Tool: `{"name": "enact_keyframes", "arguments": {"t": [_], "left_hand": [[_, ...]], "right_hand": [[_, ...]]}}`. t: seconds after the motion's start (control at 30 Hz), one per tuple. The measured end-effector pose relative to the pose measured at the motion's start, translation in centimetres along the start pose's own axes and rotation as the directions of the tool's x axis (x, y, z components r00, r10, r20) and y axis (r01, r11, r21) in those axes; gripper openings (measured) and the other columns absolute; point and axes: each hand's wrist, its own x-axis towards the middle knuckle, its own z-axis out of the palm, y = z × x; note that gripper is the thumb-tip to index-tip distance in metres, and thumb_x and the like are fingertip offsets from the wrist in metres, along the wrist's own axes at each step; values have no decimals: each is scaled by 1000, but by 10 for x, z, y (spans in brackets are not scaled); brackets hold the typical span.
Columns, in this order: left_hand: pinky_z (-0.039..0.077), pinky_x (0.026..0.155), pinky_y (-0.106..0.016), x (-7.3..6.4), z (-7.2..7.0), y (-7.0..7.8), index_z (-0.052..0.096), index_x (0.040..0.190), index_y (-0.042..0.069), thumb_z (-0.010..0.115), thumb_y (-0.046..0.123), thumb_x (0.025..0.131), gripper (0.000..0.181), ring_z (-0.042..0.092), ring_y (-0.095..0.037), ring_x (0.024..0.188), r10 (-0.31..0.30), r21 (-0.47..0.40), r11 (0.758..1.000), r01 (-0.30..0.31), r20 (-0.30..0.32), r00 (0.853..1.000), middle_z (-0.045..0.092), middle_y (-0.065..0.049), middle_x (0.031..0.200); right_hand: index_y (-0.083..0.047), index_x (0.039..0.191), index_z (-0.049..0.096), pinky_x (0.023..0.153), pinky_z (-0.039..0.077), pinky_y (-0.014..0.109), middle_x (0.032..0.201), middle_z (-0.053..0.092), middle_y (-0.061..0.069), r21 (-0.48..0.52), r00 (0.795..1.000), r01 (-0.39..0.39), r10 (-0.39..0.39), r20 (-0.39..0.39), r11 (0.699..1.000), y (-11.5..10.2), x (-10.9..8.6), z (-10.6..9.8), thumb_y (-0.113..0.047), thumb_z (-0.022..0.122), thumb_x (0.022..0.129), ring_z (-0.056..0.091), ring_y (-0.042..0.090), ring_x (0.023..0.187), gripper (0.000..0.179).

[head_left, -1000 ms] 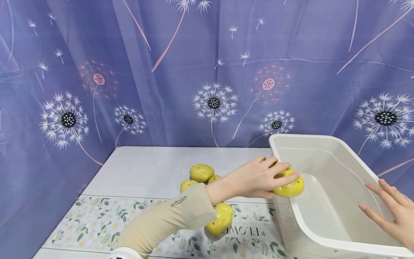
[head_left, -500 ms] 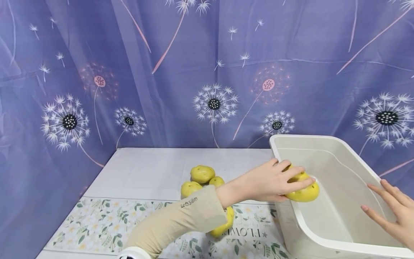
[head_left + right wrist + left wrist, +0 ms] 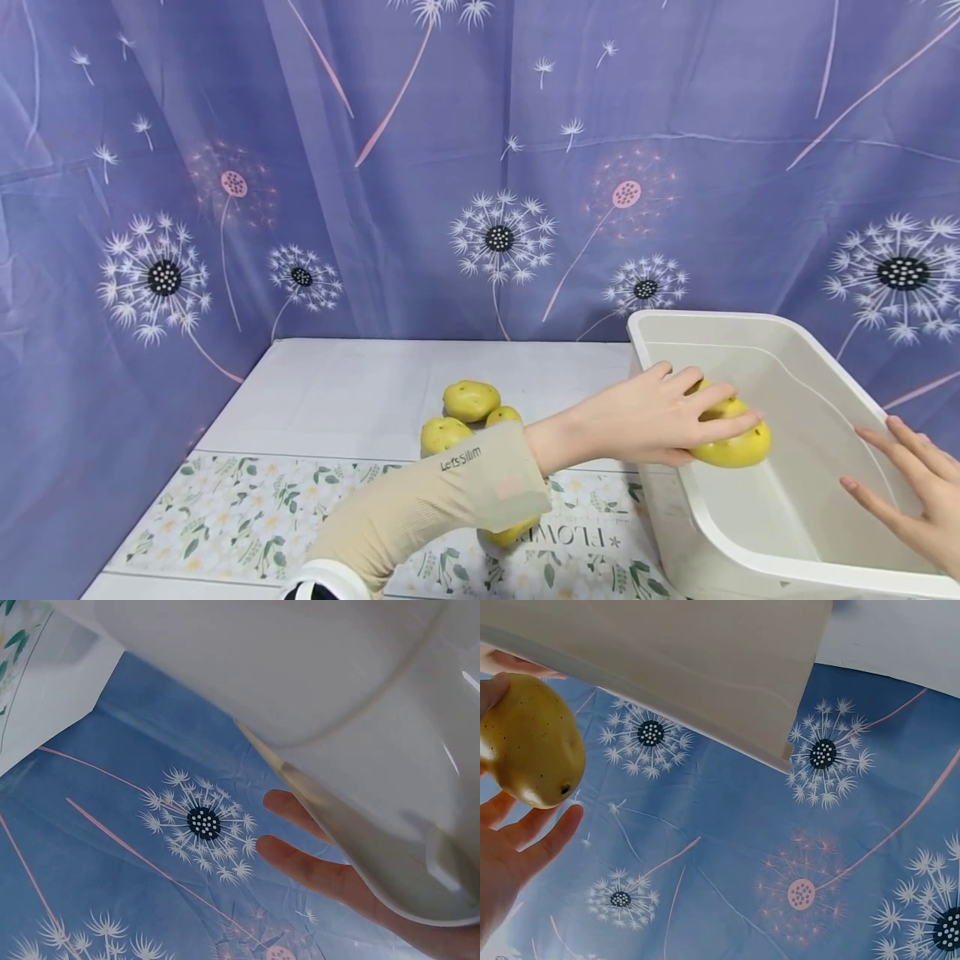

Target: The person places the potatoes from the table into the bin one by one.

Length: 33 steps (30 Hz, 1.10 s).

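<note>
Potatoes (image 3: pixel 471 401) lie on the table (image 3: pixel 352 392) left of the bin (image 3: pixel 817 570), the curtain (image 3: pixel 397 250) behind.

Left grip (image 3: pixel 671 418) curled, right grip (image 3: pixel 918 490) spread

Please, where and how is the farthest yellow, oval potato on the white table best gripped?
Probably grip the farthest yellow, oval potato around its rounded upper half, from above: its top is uncovered, while other rounded yellow potatoes crowd its near side.

2 texts: "LetsSlim" on beige sleeve (image 3: pixel 420 510); "FLOW" (upside down, partly hidden) on floral table cover (image 3: pixel 247 517)
</note>
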Motion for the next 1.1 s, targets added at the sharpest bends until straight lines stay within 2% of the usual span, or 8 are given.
{"name": "enact_keyframes", "arguments": {"t": [0.13,0.3,0.5,0.63,0.7,0.8,0.9,1.1], "left_hand": [[41,68,-21,5,-2,0,23,141,26,37,40,88,57,50,-13,100,1,5,1000,-1,-9,1000,40,2,130],[40,66,-20,10,-6,0,24,141,26,40,41,88,57,50,-11,98,-4,-2,1000,4,7,1000,41,4,128],[40,65,-19,17,-5,1,24,141,26,42,44,87,60,51,-11,98,-8,0,1000,8,18,1000,41,4,128],[39,65,-19,22,-3,1,23,141,26,42,43,87,60,51,-11,97,-10,3,1000,10,16,1000,41,5,128],[39,65,-19,24,-2,1,22,141,26,42,44,86,61,51,-11,97,-8,5,1000,8,16,1000,40,5,129],[40,66,-19,27,-2,1,21,142,26,42,47,86,63,51,-11,98,-3,7,1000,3,30,1000,39,5,130],[41,67,-19,30,-2,1,20,142,25,43,49,86,65,50,-11,100,-2,1,1000,2,43,999,39,5,131],[42,71,-20,34,-1,2,20,142,26,44,48,85,65,49,-11,103,-11,-32,999,13,57,998,38,4,132]], "right_hand": [[-4,130,43,113,4,37,136,27,33,6,1000,-2,2,-3,1000,0,-1,0,-21,63,81,15,26,136,56],[-3,129,44,113,6,42,135,28,35,-3,1000,5,-5,0,1000,1,-1,0,-23,63,81,16,27,135,56],[-3,128,46,111,5,19,134,31,34,-12,999,29,-29,-25,999,2,0,1,-27,63,81,18,14,134,55],[-7,130,46,112,6,23,133,31,35,-7,999,30,-31,-26,1000,1,0,1,-29,62,82,18,12,134,55],[-9,130,46,112,7,22,132,32,35,-5,999,37,-37,-32,999,1,1,2,-31,61,83,17,4,132,54],[-8,128,48,109,7,13,130,34,36,-4,997,64,-64,-52,998,1,3,2,-38,59,83,17,-12,126,55],[-4,126,49,108,7,12,130,34,37,-5,996,73,-74,-56,997,1,4,2,-40,58,83,16,-17,123,57],[-1,125,49,109,6,16,132,33,34,-16,997,61,-62,-41,998,2,3,1,-35,61,82,18,-2,129,56]]}}
